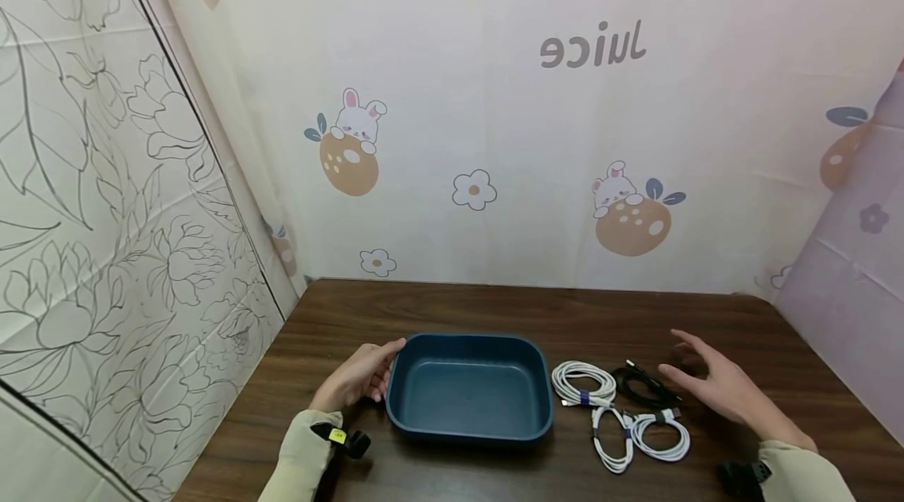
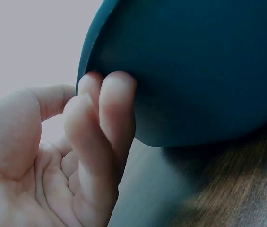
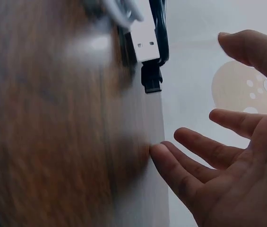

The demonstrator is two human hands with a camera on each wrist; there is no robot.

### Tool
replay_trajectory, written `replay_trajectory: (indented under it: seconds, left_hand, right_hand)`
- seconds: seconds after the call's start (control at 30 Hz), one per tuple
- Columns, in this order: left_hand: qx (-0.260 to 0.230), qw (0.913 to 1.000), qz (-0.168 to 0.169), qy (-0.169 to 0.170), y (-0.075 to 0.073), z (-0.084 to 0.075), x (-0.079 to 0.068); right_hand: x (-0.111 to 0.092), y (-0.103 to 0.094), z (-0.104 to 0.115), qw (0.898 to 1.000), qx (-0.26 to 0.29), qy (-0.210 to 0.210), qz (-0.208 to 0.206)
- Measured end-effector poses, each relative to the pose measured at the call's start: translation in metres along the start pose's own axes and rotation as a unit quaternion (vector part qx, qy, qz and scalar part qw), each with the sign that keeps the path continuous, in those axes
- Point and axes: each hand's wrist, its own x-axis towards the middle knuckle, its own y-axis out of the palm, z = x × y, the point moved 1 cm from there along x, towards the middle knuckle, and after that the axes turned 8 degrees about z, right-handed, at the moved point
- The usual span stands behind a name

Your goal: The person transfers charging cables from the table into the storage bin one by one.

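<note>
A dark teal rectangular tray (image 1: 469, 435) sits on the wooden table in the head view. At its left edge my left hand (image 1: 362, 375) pinches the wall; the left wrist view shows fingertips (image 2: 118, 90) against the tray's outer side (image 2: 194, 71), with the thumb partly hidden behind the rim. To the right of the tray lie a large white coiled cable (image 1: 583, 365), a black coiled cable (image 1: 660, 392) and two smaller white coiled cables. My right hand (image 1: 727, 388) hovers just right of the black cable, fingers spread and holding nothing. A white USB plug (image 3: 145, 45) shows near it.
The brown wooden table (image 1: 565, 310) has rounded far corners. A printed curtain (image 1: 480, 94) hangs right behind it, and a flower-patterned sheet (image 1: 120, 212) closes off the left side. Another curtain (image 1: 854, 298) hangs along the right edge.
</note>
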Motion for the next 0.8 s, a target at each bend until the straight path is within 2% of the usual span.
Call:
replay_trajectory:
  seconds: [0.53,0.8]
  left_hand:
    - [0.008,1.0000,-0.004,0.000,-0.0001,-0.0007,0.0002]
    - [0.005,1.0000,-0.003,-0.001,-0.0017,0.0006,0.0001]
  right_hand:
    - [0.0008,0.0085,0.0078,0.999,0.028,-0.014,0.026]
    - [0.0008,0.0096,0.0095,0.997,0.054,-0.022,0.054]
